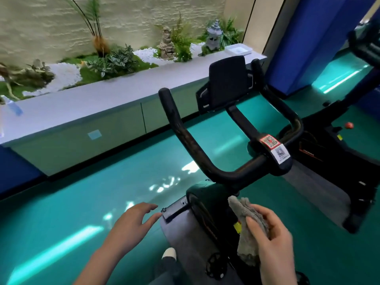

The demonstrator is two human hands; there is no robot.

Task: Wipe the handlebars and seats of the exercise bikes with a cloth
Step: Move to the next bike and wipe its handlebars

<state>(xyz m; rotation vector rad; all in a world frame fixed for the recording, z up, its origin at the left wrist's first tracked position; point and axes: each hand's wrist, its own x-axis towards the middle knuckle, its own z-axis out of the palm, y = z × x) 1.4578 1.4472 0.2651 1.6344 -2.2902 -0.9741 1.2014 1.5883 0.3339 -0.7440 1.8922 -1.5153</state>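
Handlebars (186, 138) fill the centre of the frame: a black crossbar with two horns rising toward the top, one left of centre and one at right. A dark screen (228, 79) stands between the horns and two code stickers (270, 141) sit on the middle clamp. The seat is not in view.

The cloth (244, 210), grey and fluffy, is bunched in the right hand (273, 239) at the lower right, below the crossbar and clear of it. That hand's fingers (265, 212) are curled round the cloth, with the thumb pressed on its face. The left hand (131, 221), low and left of centre, holds nothing; its fingers (148, 207) are spread wide, close to the grey casing of the bike (185, 229), and I cannot tell whether they touch it.

The step in hand looks like bringing the cloth up for a pass on the bars.

- Let more cloth show beyond the palm, so that fabric rather than skin meets the bar.
- Wrap it round the tube and slide from the horn tip down to the clamp, then do the other horn.
- Ease the pressure over the stickers so their edges do not lift.
- The free hand could steady the crossbar during the pass.

A second bike (366, 44) shows at the upper right.
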